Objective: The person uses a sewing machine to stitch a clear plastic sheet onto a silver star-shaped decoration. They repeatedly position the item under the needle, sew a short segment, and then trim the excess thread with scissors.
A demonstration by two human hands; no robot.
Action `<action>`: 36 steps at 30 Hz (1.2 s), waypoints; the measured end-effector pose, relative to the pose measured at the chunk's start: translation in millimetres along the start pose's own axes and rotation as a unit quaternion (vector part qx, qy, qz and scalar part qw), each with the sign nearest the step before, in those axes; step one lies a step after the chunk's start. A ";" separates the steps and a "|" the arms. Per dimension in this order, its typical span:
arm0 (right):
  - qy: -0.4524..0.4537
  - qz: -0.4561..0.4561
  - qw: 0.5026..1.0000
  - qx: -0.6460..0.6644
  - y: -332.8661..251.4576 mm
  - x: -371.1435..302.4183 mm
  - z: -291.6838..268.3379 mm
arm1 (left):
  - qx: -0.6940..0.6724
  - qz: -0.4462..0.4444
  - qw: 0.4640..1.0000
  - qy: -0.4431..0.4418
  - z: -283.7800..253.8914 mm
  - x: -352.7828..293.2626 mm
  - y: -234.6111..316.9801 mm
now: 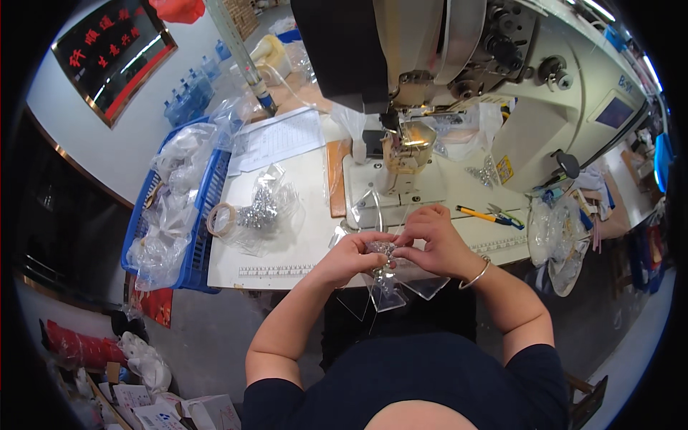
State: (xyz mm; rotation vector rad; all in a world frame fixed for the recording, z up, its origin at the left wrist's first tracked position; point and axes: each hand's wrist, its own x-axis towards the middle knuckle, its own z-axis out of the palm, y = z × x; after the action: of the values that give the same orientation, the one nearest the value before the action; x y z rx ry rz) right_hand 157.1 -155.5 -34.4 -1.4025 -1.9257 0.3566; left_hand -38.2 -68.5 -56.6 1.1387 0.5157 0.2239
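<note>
Both hands meet at the front edge of the white sewing table. Between them is a clear plastic piece with shiny silver bits at its middle [385,251]; stiff transparent flaps spread out from it above and below. My left hand [358,254] pinches it from the left, thumb on top. My right hand [428,240] has its thumb and fingers closed on the right side of the same piece. The fingertips partly cover the silver part, so its exact kind cannot be made out. Just beyond stands the sewing machine [412,168], its needle area above a metal plate.
Left on the table lie a bag of silver pieces [261,208], a tape roll [221,219] and paper sheets [279,136]. A blue basket [204,215] of plastic bags stands at the left edge. Right are an orange pen [479,214], green-handled snips [510,220] and more plastic bags [548,233].
</note>
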 end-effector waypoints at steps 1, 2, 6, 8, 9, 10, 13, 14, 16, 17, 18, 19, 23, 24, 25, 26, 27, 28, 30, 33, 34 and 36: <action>0.003 0.028 0.999 0.024 0.2 -1.8 -0.7 | 0.005 -0.006 1.000 -0.005 -1.8 3.4 -0.9; 0.008 0.056 0.997 0.048 1.7 -2.3 -2.2 | 0.012 -0.013 1.000 -0.011 -2.6 6.7 0.1; 0.015 0.160 0.970 0.184 2.7 2.0 -16.4 | 0.071 0.031 0.995 -0.067 -6.0 9.1 9.2; 0.017 0.181 0.959 0.215 1.0 6.0 -21.9 | 0.091 0.068 0.992 -0.063 -8.0 16.2 14.6; 0.022 0.200 0.951 0.237 -0.3 9.6 -23.4 | 0.080 0.047 0.993 -0.077 -10.0 17.0 26.2; 0.026 0.217 0.941 0.259 -0.6 12.1 -25.2 | 0.068 0.027 0.993 -0.092 -12.5 18.9 37.0; 0.073 0.219 0.913 0.337 8.5 21.7 -29.3 | 0.051 -0.033 0.989 -0.136 -23.1 37.7 69.0; 0.088 0.223 0.903 0.358 11.5 24.8 -30.5 | 0.042 -0.064 0.988 -0.136 -24.9 43.0 79.7; 0.113 0.226 0.870 0.424 13.5 33.8 -36.0 | 0.032 -0.093 0.986 -0.136 -24.0 50.7 104.1; 0.125 0.227 0.863 0.433 12.9 35.8 -37.4 | 0.029 -0.107 0.984 -0.141 -22.1 53.1 113.6; 0.138 0.229 0.857 0.441 11.9 37.7 -38.8 | 0.026 -0.121 0.982 -0.146 -21.2 55.1 121.0; 0.148 0.229 0.860 0.432 9.5 39.3 -40.3 | 0.033 -0.128 0.983 -0.125 -24.3 58.2 122.7; 0.168 0.243 0.849 0.438 0.4 52.1 -48.6 | 0.048 -0.128 0.986 -0.100 -30.2 65.3 136.1; 0.177 0.241 0.848 0.436 3.4 56.6 -48.2 | 0.054 -0.128 0.986 -0.096 -31.2 68.1 141.9; 0.186 0.239 0.848 0.434 4.9 60.4 -48.4 | 0.059 -0.129 0.986 -0.091 -31.4 71.2 147.3; 0.194 0.234 0.852 0.425 4.8 63.7 -49.0 | 0.069 -0.132 0.985 -0.086 -28.2 72.8 154.3; 0.202 0.229 0.857 0.416 4.6 66.7 -49.6 | 0.078 -0.135 0.984 -0.080 -22.7 72.3 162.5; 0.210 0.224 0.861 0.406 4.4 68.5 -49.9 | 0.088 -0.139 0.984 -0.074 -19.4 73.1 166.8; 0.205 0.205 0.908 0.302 -5.4 65.4 -52.5 | 0.088 -0.145 0.982 -0.077 -28.9 73.8 163.2; 0.207 0.217 0.895 0.331 -3.3 56.6 -46.2 | 0.099 -0.151 0.981 -0.068 -24.1 68.0 161.1; 0.227 0.187 0.912 0.286 -5.0 54.0 -43.5 | 0.096 -0.152 0.981 -0.070 -25.7 68.9 159.1; 0.265 0.122 0.937 0.192 -13.5 47.7 -41.0 | 0.092 -0.151 0.981 -0.075 -28.5 69.9 154.6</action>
State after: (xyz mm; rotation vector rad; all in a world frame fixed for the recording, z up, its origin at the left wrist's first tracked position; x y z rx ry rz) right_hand 168.3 -124.6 20.9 -1.3075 -1.1754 0.3959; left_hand 21.4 47.9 55.2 1.2277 0.5769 -0.1754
